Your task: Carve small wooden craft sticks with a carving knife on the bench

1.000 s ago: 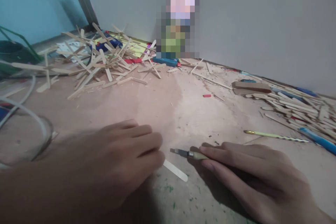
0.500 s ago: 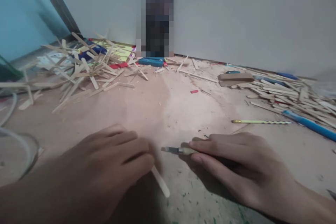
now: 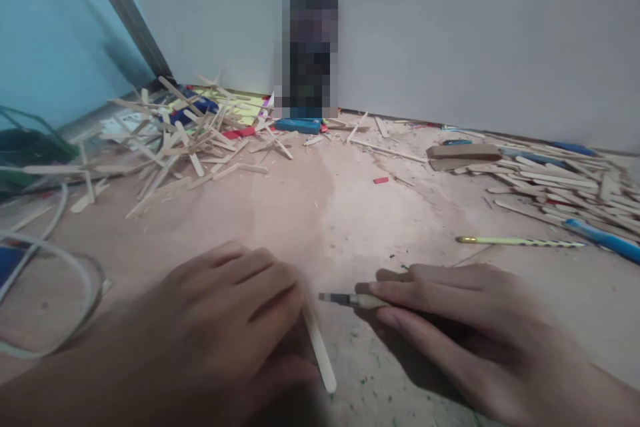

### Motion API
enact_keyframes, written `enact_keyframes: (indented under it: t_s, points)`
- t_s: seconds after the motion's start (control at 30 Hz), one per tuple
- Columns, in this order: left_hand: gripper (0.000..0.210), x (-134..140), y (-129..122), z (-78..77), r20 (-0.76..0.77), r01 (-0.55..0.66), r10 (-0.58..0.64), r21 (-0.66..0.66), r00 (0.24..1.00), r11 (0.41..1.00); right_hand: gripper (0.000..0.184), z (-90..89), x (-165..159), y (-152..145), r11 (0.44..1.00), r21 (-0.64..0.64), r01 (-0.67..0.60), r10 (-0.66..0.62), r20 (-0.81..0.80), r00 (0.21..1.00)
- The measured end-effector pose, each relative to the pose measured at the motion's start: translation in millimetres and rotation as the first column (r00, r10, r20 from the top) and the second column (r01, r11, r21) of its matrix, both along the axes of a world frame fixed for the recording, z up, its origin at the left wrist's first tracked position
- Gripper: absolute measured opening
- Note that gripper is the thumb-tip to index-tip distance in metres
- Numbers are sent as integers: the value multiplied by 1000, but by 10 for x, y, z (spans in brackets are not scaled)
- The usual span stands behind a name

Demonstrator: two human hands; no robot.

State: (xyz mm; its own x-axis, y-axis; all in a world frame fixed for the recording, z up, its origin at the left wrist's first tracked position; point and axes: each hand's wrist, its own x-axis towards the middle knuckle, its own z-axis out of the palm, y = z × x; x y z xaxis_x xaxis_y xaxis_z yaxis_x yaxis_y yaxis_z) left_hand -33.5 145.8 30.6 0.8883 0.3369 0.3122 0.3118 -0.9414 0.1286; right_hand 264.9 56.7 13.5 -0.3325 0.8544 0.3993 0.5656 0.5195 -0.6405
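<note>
My left hand [image 3: 240, 320] is closed, palm down, over a wooden craft stick [image 3: 320, 353]. The stick's rounded end sticks out below the fingers and slants toward the lower right; its other end is hidden under the hand. Between the thumb and fingers of my right hand [image 3: 465, 327] is a small carving knife [image 3: 345, 299] with a pale handle. Its short metal blade points left at the stick, apart from it by a small gap. Both hands are low over the wooden table [image 3: 280, 213].
Loose craft sticks [image 3: 200, 140] lie heaped at the back left, and more sticks [image 3: 560, 183] pile up at the right. A yellow pencil [image 3: 520, 241] and a blue tool handle [image 3: 605, 239] lie nearby. White cable [image 3: 85, 280] curls at the left. A blurred dark upright object [image 3: 310, 60] leans against the wall.
More of the craft stick shows below my left hand, and its thumb has come into view. My right hand still holds the knife. The whole view has shifted slightly.
</note>
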Motion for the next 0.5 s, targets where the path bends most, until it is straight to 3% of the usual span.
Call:
enact_keyframes:
  t_s: [0.1, 0.2, 0.3, 0.37, 0.5]
  points:
    - [43, -1, -12, 17, -87, 24, -25, -12, 996, 1000, 27, 15, 11, -19, 999, -18, 40, -40, -2, 999]
    - [33, -20, -32, 1, -76, 11, -16, -64, 997, 998, 27, 43, 54, -8, 973, -2, 229, -229, -46, 972]
    - [27, -24, -53, -67, -28, 9, -11, -92, 1000, 996, 12, 66, 72, 28, 919, -77, 388, -395, -159, 905]
    - [34, -6, -49, -120, 23, 17, -15, -61, 1000, 998, 12, 41, 82, 27, 901, -123, 416, -433, -208, 877]
    - [46, 46, -10, -177, 40, 23, -22, -50, 999, 998, 8, -129, 285, -102, 929, -169, 328, -359, -208, 910]
